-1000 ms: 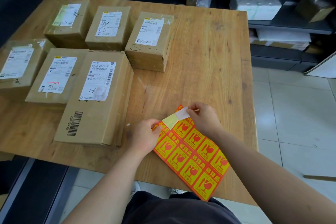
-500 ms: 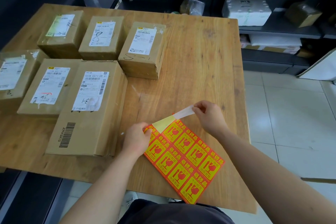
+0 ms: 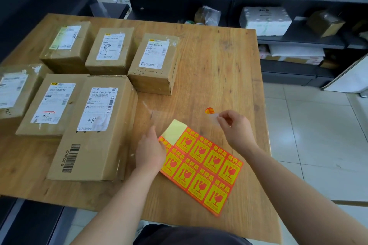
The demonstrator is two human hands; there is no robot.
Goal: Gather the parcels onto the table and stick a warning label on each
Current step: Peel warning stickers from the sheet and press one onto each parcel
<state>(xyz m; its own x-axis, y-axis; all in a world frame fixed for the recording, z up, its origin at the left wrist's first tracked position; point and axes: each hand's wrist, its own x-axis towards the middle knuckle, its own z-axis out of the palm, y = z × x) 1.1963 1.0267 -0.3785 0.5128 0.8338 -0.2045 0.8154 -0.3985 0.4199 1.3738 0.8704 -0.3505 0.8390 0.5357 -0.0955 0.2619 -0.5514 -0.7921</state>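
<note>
Pinching peeled warning label point(image 3: 210, 114) in right hand point(image 3: 235, 128), blurred, apart from sheet. Pressing label sheet point(image 3: 201, 169) onto worktop point(image 3: 219, 69) with left hand point(image 3: 151, 151), fingers loosely straight. Counted six parcels point(image 3: 95, 131) grouped left of left hand, nearest just beside it.

Six cardboard parcels point(image 3: 93, 131), one sheet of warning labels point(image 3: 201, 169), one peeled label point(image 3: 209, 110) — two hands point(image 3: 151, 151) point(image 3: 236, 128), one table point(image 3: 219, 61)

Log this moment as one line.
left hand: rests on label sheet | right hand: pinches peeled warning label | parcels: six on table, no warning labels showing
</note>
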